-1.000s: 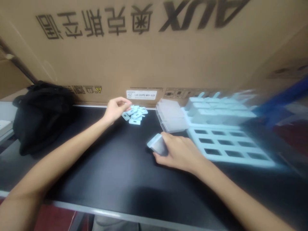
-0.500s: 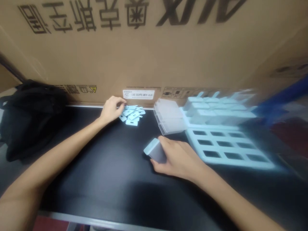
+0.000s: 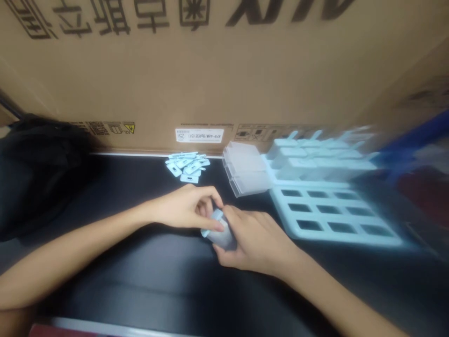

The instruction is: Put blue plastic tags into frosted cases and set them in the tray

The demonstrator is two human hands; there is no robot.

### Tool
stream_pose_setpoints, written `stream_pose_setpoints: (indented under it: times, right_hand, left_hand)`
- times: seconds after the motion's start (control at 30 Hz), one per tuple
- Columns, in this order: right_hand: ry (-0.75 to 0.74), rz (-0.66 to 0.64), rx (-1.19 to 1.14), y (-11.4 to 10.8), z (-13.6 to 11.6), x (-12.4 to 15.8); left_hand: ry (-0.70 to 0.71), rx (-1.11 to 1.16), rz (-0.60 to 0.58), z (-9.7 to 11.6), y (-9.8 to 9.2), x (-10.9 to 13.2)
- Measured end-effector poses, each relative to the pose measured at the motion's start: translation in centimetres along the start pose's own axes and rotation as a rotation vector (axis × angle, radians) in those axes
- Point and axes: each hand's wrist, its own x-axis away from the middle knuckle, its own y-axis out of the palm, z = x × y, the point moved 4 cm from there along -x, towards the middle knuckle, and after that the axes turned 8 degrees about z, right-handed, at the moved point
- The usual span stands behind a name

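Note:
My right hand (image 3: pixel 257 236) is wrapped round a translucent popsicle mold (image 3: pixel 224 236), which is tilted with its light-blue top facing left. At that top my left hand (image 3: pixel 191 206) pinches a light-blue popsicle stick (image 3: pixel 217 215), thumb and forefinger closed on it. The fingers hide part of the stick, so I cannot tell how far it sits in the mold. A pile of similar flat light-blue sticks (image 3: pixel 189 164) lies behind my left hand, near the cardboard.
Right of my hands lies a light-blue tray (image 3: pixel 319 199) with rectangular openings; several capped molds (image 3: pixel 298 166) stand at its back. Beside it are clear plastic mold cups (image 3: pixel 245 168). A large cardboard box (image 3: pixel 210 79) rises behind the black table (image 3: pixel 140 271). A black bag (image 3: pixel 38 173) sits at left.
My left hand has come from the stick pile toward me and right, to the mold's top, with a stick in its fingers. The right hand still holds the mold, slightly lower.

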Motion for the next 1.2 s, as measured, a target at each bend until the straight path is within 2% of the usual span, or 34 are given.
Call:
stream_pose_setpoints:
  times: [0.07,0.13,0.23,0.3,0.37,0.47,0.53,0.67,0.8,0.93,1.07,1.2]
  right_hand:
    - [0.008,-0.042,0.045,0.0,0.1,0.1]
    - [0.024,-0.078,0.071,0.0,0.4,0.2]
    - [0.048,-0.066,0.052,-0.4,0.9,0.3]
    - [0.064,0.003,0.015,-0.9,1.6,0.5]
    - [0.095,0.128,-0.010,-1.7,2.8,0.7]
    - [0.159,0.345,-0.007,-3.1,5.2,1.3]
    - [0.173,0.443,0.002,-3.9,6.7,1.6]
    - [0.110,0.511,0.085,-5.2,8.7,1.2]
    - [-0.044,0.481,0.227,-6.1,9.7,-0.3]
    - [-0.174,0.405,0.271,-6.0,10.9,-1.9]
    - [-0.211,0.337,0.287,-5.6,11.5,-2.7]
    - [-0.244,0.324,0.278,-5.3,11.3,-2.8]
  left_hand:
    - [-0.019,0.048,0.005,-0.6,-1.3,-0.2]
    - [-0.010,0.087,0.060,-1.5,-3.2,-0.5]
    - [0.065,0.101,0.251,-3.2,-7.0,-0.6]
    - [0.113,0.064,0.416,-4.5,-9.9,-0.4]
    - [0.138,-0.032,0.552,-5.9,-12.4,0.1]
    - [0.147,-0.186,0.694,-7.4,-14.3,0.9]
    - [0.162,-0.264,0.731,-7.8,-14.3,1.0]
    - [0.260,-0.442,0.694,-7.3,-12.2,0.4]
    - [0.339,-0.587,0.611,-7.2,-10.1,-0.5]
    - [0.363,-0.690,0.550,-7.9,-9.4,-0.7]
    - [0.366,-0.781,0.511,-7.9,-9.0,-0.6]
    - [0.381,-0.841,0.486,-7.7,-8.6,-0.5]
